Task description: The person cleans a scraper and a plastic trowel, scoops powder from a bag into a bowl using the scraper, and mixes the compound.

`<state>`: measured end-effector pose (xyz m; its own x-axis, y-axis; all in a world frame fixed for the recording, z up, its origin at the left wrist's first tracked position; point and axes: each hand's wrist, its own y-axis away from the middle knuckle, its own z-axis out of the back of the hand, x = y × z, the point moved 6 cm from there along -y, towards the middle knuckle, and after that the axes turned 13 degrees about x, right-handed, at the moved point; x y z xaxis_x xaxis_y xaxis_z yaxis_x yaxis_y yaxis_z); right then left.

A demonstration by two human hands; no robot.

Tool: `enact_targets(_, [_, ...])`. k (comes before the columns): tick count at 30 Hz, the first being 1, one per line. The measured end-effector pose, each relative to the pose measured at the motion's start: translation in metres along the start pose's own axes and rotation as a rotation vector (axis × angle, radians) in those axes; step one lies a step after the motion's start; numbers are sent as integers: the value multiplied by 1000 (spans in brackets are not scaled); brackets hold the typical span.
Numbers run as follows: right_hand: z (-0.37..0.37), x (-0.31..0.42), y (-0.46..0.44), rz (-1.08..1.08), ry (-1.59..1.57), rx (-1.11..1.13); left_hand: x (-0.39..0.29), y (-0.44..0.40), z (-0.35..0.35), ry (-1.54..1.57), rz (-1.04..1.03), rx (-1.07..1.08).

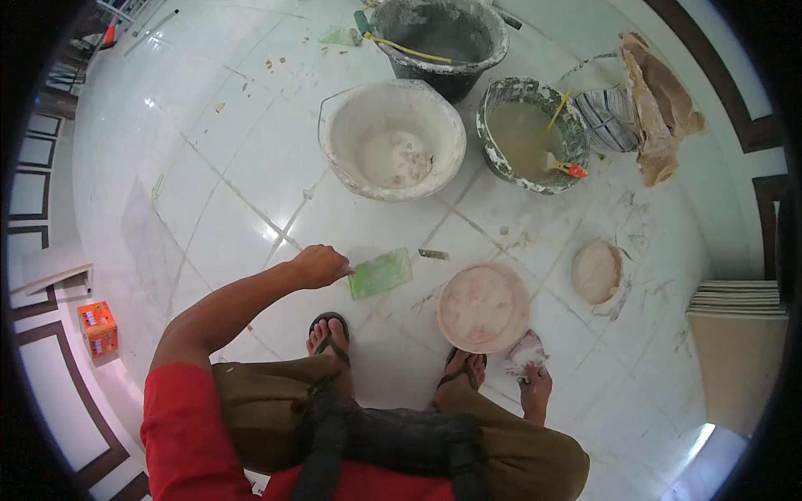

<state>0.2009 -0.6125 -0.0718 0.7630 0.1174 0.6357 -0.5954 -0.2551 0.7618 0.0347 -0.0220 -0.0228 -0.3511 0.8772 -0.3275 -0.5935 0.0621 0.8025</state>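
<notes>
My left hand (321,266) is closed, its fingertips at the left edge of a translucent green sheet (381,274) over the floor. What the fingers grip is too small to make out. On the right, my right hand (535,388) is closed at the lower edge of a white-smeared, pinkish cloth-like piece (526,352). That piece lies just below a round pink tub (484,308) dusted with white. A small flat metal strip (433,255) rests on the tiles between the green sheet and the tub.
A whitish bucket (393,140), a black bucket (441,42) and a bucket of murky water (533,136) with a brush stand ahead. Torn brown paper (660,108) lies at upper right, a round dish (597,272) at right, stacked boards (737,351) beyond. An orange box (98,330) is left.
</notes>
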Motion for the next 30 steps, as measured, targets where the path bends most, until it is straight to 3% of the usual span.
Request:
enact_targets(2, [-10, -4, -3, -1, 65, 35, 14, -18, -20, 15, -110, -107])
enact_targets(4, [-17, 2, -3, 5, 140, 67, 5, -19, -14, -29, -125, -71])
enact_targets(6, [-18, 15, 0, -95, 393, -81, -3, -16, -3, -67, -128, -48])
enact_targets(8, [-18, 65, 16, 45, 1228, -157, -6, -11, 10, -61, -92, -46])
enact_targets(10, [-14, 118, 28, 191, 1417, -61, -14, 1, 32, -92, -94, -47])
enact_targets(12, [-70, 191, 52, 219, 1431, 9, -18, 4, 28, -125, -94, -48])
enact_targets(17, [-200, 253, 52, 333, 1871, 413, -7, -19, 21, 274, -168, -409])
enact_targets(19, [-256, 245, 20, 370, 1957, 465, -13, -21, 20, 468, -61, -507])
enact_targets(22, [-332, 198, -37, 657, 1809, 581, -27, -26, 4, 356, 3, -692])
enact_targets(24, [-367, 153, -74, 730, 1747, 616, -35, -32, -17, 274, -69, -665])
enact_targets(26, [-388, 114, -95, 739, 1764, 641, -54, -15, -18, 249, 28, -593])
enact_targets(27, [-394, 101, -103, 715, 1819, 560, -48, -28, -35, 252, 84, -438])
enact_targets(30, [-396, 82, -113, 664, 1867, 458, -50, -26, -45, 179, 106, -491])
